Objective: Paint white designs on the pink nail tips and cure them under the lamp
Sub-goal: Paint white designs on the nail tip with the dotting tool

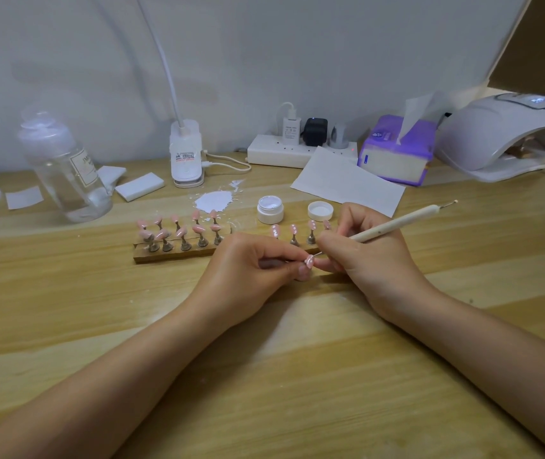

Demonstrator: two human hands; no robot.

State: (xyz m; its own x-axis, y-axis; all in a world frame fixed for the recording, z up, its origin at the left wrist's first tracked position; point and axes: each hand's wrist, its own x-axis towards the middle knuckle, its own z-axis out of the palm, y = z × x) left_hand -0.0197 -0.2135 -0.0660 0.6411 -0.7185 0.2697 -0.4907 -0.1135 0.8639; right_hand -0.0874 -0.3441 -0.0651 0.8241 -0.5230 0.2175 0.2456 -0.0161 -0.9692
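Note:
My left hand (248, 270) pinches a pink nail tip (310, 261) with white dots, held just above the table. My right hand (364, 256) grips a cream dotting pen (393, 223), and its metal point touches that tip. Behind my hands, three pink tips with white dots (293, 230) stand on small metal stands. A wooden holder (172, 255) to the left carries several plain pink tips (181, 231). An open white paint jar (270, 210) and its lid (320, 211) stand behind them. The white curing lamp (509, 134) sits at the far right.
White paint is spilled on the table (214, 201) near a white clip lamp base (186, 154). A clear bottle (66, 167) stands at left with white pads (138, 187). A power strip (284, 150), a purple tissue pack (397, 150) and a paper sheet (347, 182) lie at the back.

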